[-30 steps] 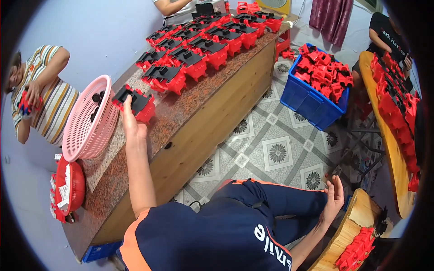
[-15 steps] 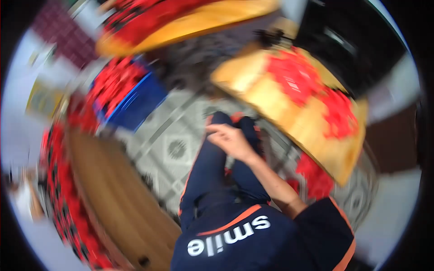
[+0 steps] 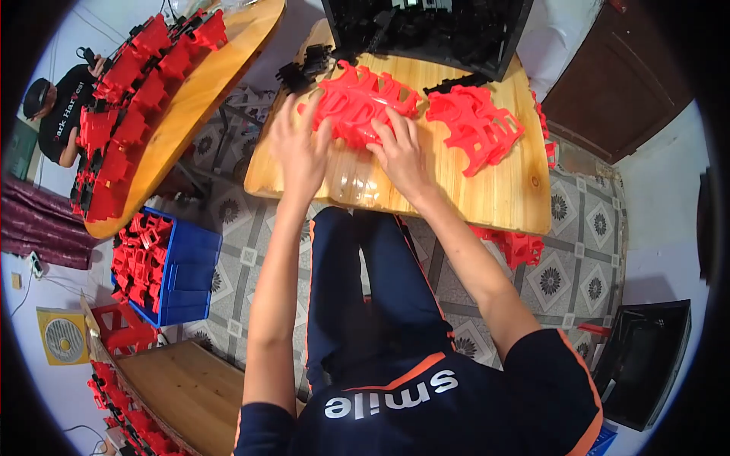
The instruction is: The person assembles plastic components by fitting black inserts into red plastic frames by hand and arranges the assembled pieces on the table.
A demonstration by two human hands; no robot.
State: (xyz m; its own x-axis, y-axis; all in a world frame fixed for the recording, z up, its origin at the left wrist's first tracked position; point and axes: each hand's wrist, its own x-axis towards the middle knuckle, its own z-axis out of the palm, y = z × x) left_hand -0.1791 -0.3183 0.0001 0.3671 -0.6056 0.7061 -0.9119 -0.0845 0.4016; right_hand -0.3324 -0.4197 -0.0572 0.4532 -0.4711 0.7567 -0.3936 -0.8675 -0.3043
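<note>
A cluster of red plastic frames point(image 3: 365, 95) with cut-out openings lies on the wooden table in front of me. My left hand point(image 3: 303, 144) is over its left side, fingers spread, and blurred a little. Whether those fingers touch the frames I cannot tell. At the near right edge of the cluster, my right hand point(image 3: 403, 156) has its fingers stretched out and apart, the tips at or on the red plastic. A second group of red frames point(image 3: 475, 125) lies just to the right, beyond that hand's reach.
Black parts point(image 3: 304, 68) lie at the wooden table's point(image 3: 350, 182) far left, beside a dark screen point(image 3: 433, 30). A blue crate point(image 3: 190, 266) full of red parts stands on the floor. Another person point(image 3: 65, 114) is beside a curved table point(image 3: 179, 114) lined with red and black parts.
My view has swung round to the right, so the wooden table is now straight ahead. Both hands are now over the red frames; earlier only one hand showed, above my legs.
</note>
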